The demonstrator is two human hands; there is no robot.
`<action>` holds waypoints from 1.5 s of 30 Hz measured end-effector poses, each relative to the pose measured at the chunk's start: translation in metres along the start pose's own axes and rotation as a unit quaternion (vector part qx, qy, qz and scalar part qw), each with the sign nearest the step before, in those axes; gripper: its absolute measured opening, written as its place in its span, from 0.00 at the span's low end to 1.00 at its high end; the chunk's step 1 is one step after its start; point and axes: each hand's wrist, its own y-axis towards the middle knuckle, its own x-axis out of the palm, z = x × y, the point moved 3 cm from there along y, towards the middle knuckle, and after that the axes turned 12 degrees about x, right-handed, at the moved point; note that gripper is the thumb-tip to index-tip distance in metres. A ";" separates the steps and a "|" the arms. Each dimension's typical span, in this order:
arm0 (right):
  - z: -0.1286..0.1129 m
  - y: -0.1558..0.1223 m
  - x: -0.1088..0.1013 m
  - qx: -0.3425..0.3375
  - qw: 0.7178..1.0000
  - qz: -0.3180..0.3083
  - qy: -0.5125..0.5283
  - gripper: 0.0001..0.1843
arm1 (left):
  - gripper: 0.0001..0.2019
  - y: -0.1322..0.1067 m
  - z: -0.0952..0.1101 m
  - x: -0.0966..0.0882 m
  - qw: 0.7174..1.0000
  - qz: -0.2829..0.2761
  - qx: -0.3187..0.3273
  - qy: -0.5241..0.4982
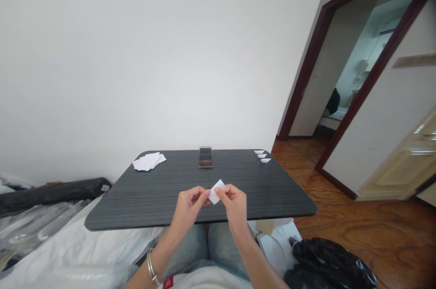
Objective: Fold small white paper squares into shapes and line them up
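Note:
My left hand [190, 202] and my right hand [235, 201] meet above the near edge of the dark grey table [163, 193]. Both pinch a small white piece of paper [215, 191] between thumb and fingers, the left at its lower left corner and the right at its right side. The paper is held a little above the table top, tilted up to the right. A silver bangle sits on my left wrist.
A loose pile of white paper sheets [149, 161] lies at the table's far left. A phone [205, 157] stands at the far middle. Three small folded white papers [262, 156] lie at the far right corner. A black plastic bag [327, 264] is on the wooden floor at right.

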 end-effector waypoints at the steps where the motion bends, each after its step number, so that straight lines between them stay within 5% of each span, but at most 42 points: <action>1: 0.000 0.001 -0.001 0.001 1.000 0.003 0.002 0.13 | 0.14 0.000 0.000 0.000 1.000 -0.001 0.002 -0.001; 14: 0.000 0.000 -0.002 0.004 1.000 0.011 0.014 0.13 | 0.09 -0.003 0.003 -0.005 0.998 0.015 0.047 0.050; 26: -0.001 -0.004 0.002 -0.028 0.998 0.046 0.012 0.14 | 0.09 -0.003 -0.003 0.006 0.992 0.103 -0.021 -0.075; 33: 0.000 -0.006 0.002 -0.034 0.998 0.051 0.002 0.14 | 0.19 -0.002 -0.004 0.006 0.983 0.082 -0.036 -0.161; 45: 0.000 -0.009 0.005 -0.039 0.997 0.062 0.039 0.14 | 0.12 -0.002 0.003 0.008 0.994 0.050 -0.020 -0.096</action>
